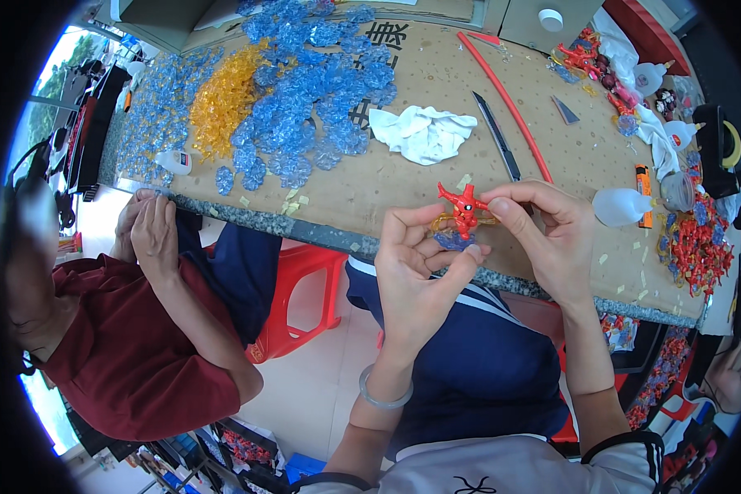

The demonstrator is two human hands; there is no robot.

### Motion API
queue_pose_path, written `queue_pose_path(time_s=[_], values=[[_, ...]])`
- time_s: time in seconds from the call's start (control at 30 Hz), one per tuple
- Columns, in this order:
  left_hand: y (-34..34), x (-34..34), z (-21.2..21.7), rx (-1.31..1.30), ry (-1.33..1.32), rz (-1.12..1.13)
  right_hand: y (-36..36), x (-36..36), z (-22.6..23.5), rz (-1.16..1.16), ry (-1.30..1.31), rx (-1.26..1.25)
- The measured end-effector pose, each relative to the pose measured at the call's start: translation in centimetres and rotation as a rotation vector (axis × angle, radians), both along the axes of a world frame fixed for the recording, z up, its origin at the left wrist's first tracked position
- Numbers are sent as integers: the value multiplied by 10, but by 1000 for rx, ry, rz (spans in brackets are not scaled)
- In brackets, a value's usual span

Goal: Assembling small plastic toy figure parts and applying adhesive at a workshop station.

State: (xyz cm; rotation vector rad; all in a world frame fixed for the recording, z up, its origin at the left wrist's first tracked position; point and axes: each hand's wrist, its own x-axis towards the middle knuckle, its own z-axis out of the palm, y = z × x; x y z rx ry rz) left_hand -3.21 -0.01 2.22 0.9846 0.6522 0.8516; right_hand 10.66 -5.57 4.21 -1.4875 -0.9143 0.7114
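My left hand and my right hand both pinch a small red plastic figure above the table's near edge. Under the figure, my left fingers also hold a clear blue plastic piece and a bit of orange plastic. A pale bangle circles my left wrist. Both hands hover over my lap, just in front of the brown worktable.
Heaps of clear blue pieces and orange pieces cover the table's far left. A white rag, a knife, a red rod, glue bottles and red figures lie around. A person in a dark red shirt sits at left by a red stool.
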Motion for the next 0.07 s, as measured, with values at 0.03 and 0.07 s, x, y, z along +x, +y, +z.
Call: queue_pose_path(time_s=[0.03, 0.07], values=[[0, 0, 0, -6, -1, 0, 0, 0, -1, 0, -7, 8], [0, 1, -1, -13, -2, 0, 0, 1, -2, -1, -13, 15]])
